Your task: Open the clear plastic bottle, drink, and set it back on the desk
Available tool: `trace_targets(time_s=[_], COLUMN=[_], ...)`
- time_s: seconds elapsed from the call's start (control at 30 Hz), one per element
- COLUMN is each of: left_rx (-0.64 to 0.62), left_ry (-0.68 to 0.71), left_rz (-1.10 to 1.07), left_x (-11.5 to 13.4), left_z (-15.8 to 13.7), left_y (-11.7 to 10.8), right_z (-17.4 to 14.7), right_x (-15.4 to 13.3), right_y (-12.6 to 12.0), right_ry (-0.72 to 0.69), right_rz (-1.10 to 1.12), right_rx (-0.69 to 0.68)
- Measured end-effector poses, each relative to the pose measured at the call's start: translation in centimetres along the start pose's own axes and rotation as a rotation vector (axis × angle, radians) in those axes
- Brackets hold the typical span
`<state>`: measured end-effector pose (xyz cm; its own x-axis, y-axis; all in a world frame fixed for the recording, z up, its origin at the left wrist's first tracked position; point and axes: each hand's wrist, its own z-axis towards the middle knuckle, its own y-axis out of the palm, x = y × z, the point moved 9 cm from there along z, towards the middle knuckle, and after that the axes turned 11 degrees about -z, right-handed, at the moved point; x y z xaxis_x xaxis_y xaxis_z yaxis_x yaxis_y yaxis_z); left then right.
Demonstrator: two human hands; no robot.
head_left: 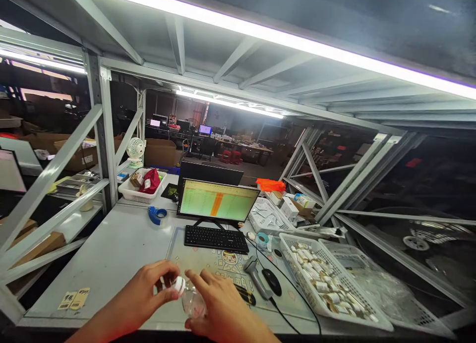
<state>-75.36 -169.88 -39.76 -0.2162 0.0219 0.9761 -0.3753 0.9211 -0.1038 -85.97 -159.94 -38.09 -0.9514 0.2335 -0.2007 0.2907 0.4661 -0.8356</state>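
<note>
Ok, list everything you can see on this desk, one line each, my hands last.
monitor: one, black, green spreadsheet, desk centre
keyboard: one, black, under monitor
mouse: one, black, right of mat
scanner: one, grey, beside mouse
basket: one, white, right, full of small boxes
tape dispenser: one, blue, left of monitor
fan: one, white, back left
bottle: one, clear, white cap, in both hands
left hand: fingers on cap
right hand: around bottle

Both bare arms reach in from the bottom; the left hand (150, 288) curls, its fingers (168, 296) pinched together; the right hand (219, 308) sits close beside it, palm down, fingers (195, 278) pointing left.
</note>
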Motion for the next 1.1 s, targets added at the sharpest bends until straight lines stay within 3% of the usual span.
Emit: trace_targets(time_s=[0.13,0.2,0.27,0.37,0.43,0.53,0.7,0.8,0.97,1.03,1.1], left_rx=[-0.106,-0.157,-0.122,0.133,0.192,0.054,-0.081,-0.108,-0.209,-0.204,-0.172], left_ry=[0.143,0.171,0.162,0.122,0.047,-0.105,-0.167,-0.011,0.488,0.531,0.437], left_rz=[-0.108,-0.257,-0.359,-0.152,0.096,0.311,0.331,0.335,0.378,0.414,0.423], left_x=[1.2,0.5,-0.6,-2.1,-2.4,-3.1,-3.8,-3.2,0.2,0.2,-0.8], left_z=[-0.8,-0.9,-0.7,-0.1,0.1,0.2,-0.2,-0.5,-2.1,-2.1,-1.4], left_y=[0.3,0.6,0.5,-1.0,-1.1,0.2,1.3,1.6,2.5,2.3,1.9], right_z=[0.0,0.1,0.1,0.1,0.1,0.3,0.5,0.4,0.3,0.2,0.1], right_x=[0.5,0.6,0.7,0.5,0.5,0.6,0.6,1.0,1.4,1.5,1.4], right_y=[0.5,1.1,1.6,2.0,2.2,2.9,4.3,4.1,4.7,4.8,4.4], right_ry=[-0.027,-0.035,-0.038,-0.044,-0.046,-0.055,-0.086,-0.101,-0.225,-0.240,-0.230], right_rz=[0.029,0.040,0.060,0.081,0.078,0.064,0.062,0.139,0.404,0.450,0.428], right_rx=[0.028,0.035,0.042,0.053,0.053,0.047,0.030,0.033,-0.171,-0.179,-0.088])
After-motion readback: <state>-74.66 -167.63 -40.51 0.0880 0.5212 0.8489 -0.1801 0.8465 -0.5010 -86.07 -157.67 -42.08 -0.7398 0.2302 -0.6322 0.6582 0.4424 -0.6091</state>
